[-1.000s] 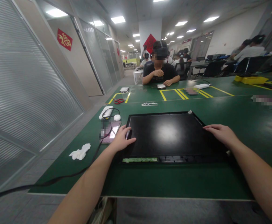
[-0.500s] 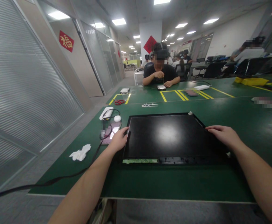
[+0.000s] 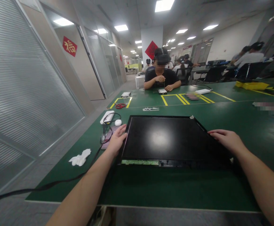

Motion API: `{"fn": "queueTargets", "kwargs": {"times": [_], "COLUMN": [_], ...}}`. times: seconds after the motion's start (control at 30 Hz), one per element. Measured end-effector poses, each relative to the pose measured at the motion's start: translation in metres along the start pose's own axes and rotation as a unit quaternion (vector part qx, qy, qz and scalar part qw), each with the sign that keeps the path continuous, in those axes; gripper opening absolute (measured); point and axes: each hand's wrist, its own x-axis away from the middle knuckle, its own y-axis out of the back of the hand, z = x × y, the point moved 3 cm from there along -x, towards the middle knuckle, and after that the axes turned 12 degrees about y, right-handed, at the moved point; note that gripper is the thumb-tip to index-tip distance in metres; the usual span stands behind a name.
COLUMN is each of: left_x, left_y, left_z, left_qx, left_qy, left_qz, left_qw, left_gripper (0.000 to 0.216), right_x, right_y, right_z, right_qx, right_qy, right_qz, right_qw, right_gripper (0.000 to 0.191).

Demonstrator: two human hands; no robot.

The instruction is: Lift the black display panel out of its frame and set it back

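A black display panel (image 3: 170, 138) lies face up on the green table in front of me, with a green circuit strip (image 3: 140, 162) along its near edge. My left hand (image 3: 117, 138) grips its left edge, thumb on the near side and fingers further along. At the right edge, my right hand (image 3: 226, 139) pinches the rim, fingers bent together and partly hidden behind each other. Small pale bits stick to the panel's far right and near right corners. Whether the panel is slightly raised off the table, I cannot tell.
Left of the panel are a phone (image 3: 108, 138), a white earbud case (image 3: 118, 122), a white power bank (image 3: 107, 117), a black cable (image 3: 57, 181) and crumpled tissue (image 3: 80, 157). Red-handled scissors (image 3: 120, 106) lie further back. Across the table a person (image 3: 162, 73) handles a small device (image 3: 162, 91).
The panel has shifted a little to the left and its reflection has slid left. My left hand has moved slightly left with the edge. The view has tilted slightly.
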Motion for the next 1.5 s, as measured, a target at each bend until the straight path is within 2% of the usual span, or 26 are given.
{"fn": "queueTargets", "kwargs": {"times": [0.2,0.3,0.43,0.67,0.83,1.0,1.23,1.5], "left_x": [-0.004,-0.006,-0.002,0.006,0.003,-0.002,-0.002,0.009], "left_y": [0.002,0.002,-0.002,-0.010,-0.005,-0.001,-0.003,-0.011], "left_z": [0.001,0.002,0.001,-0.004,0.001,0.006,0.007,0.001], "left_qx": [0.061,0.072,0.064,0.074,0.067,0.055,0.018,-0.014], "left_qy": [0.052,0.095,0.140,0.154,0.169,0.153,0.094,0.086], "left_qz": [-0.107,-0.118,-0.110,-0.098,-0.068,-0.034,-0.019,0.033], "left_qw": [0.991,0.986,0.982,0.980,0.981,0.986,0.995,0.996], "left_gripper": [0.033,0.034,0.048,0.058,0.071,0.084,0.050,0.048], "right_x": [0.000,0.000,0.001,0.001,0.001,0.002,0.001,0.001], "right_y": [-0.002,-0.002,-0.001,-0.001,-0.001,0.000,0.000,0.000], "right_z": [0.000,0.002,0.004,0.003,0.006,0.008,0.008,0.008], "right_qx": [-0.003,-0.004,-0.006,-0.006,-0.003,0.003,0.009,0.018], "right_qy": [-0.001,0.000,-0.003,-0.002,-0.002,-0.004,-0.002,0.002], "right_qz": [-0.002,-0.004,-0.004,0.002,0.007,0.004,0.009,0.015], "right_qw": [1.000,1.000,1.000,1.000,1.000,1.000,1.000,1.000], "right_gripper": [0.028,0.027,0.027,0.029,0.030,0.030,0.027,0.026]}}
